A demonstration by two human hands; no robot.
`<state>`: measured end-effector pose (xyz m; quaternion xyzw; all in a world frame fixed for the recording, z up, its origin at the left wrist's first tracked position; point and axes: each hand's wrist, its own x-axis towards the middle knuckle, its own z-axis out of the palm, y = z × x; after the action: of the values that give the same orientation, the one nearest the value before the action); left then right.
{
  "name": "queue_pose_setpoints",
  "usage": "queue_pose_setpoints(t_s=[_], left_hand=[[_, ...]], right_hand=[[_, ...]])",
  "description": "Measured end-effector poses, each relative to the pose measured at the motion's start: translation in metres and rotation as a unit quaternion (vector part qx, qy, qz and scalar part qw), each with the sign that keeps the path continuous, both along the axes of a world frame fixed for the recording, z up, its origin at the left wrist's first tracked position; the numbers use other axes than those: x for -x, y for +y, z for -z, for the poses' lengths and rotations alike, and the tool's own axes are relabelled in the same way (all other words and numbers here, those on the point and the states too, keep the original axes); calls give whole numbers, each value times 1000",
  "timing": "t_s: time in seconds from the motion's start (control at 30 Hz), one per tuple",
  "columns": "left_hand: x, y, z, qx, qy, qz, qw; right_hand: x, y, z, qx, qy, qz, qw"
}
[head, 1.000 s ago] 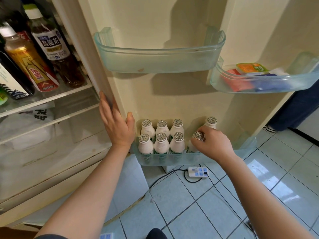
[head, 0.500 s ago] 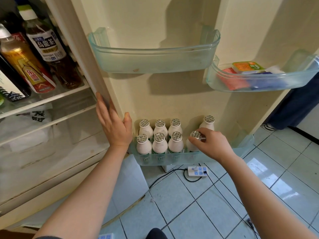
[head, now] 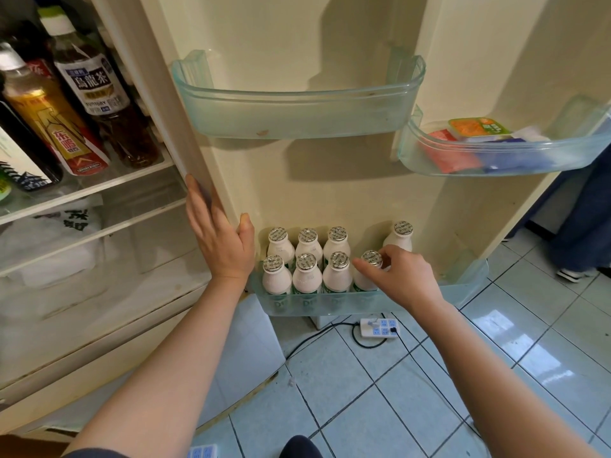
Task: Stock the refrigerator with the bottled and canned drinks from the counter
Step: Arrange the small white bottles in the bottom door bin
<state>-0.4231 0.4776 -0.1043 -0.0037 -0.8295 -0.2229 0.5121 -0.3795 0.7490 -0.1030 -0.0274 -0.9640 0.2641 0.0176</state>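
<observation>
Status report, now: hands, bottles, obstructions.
Left hand flat on door edge. Right hand pinching cap of front-row bottle in bottom door bin. Lone back-row bottle just behind; no obstruction.

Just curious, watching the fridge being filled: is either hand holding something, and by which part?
The right hand pinches a small white foil-capped bottle by its neck, under the cap. The left hand only rests flat on the cream fridge door edge.

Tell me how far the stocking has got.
Done: seven white bottles stand in the bottom door bin, tea bottles on the shelf. In hand: the right hand pinches the eighth bottle by its cap; the left hand rests on the fridge edge. Left: counter out of view, so unknown.
</observation>
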Motion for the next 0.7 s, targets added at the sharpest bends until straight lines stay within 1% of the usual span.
queue_pose_setpoints(t_s=[0.07, 0.13, 0.27, 0.33, 0.47, 0.6, 0.63, 0.7], left_hand=[[0, 0, 1, 0, -2, -3, 1000], [1, 0, 1, 1, -2, -3, 1000], [0, 1, 0, 2, 4, -1, 1000], [0, 2, 0, 0, 5, 0, 1000], [0, 2, -1, -1, 4, 1, 1000], [1, 1, 0, 0, 9, 1, 1000], [1, 1, 0, 0, 10, 1, 1000], [1, 1, 1, 4, 12, 0, 1000]], right_hand=[[0, 2, -1, 13, -12, 0, 1000], [-2, 4, -4, 35, -1, 15, 999], [3, 10, -10, 59, 120, 89, 987], [10, 15, -11, 51, 145, 114, 982], [26, 24, -14, 19, 120, 135, 983], [42, 28, -12, -33, -5, 128, 991], [44, 29, -10, -37, -23, 122, 992], [46, 30, -8, -41, -21, 110, 993]])
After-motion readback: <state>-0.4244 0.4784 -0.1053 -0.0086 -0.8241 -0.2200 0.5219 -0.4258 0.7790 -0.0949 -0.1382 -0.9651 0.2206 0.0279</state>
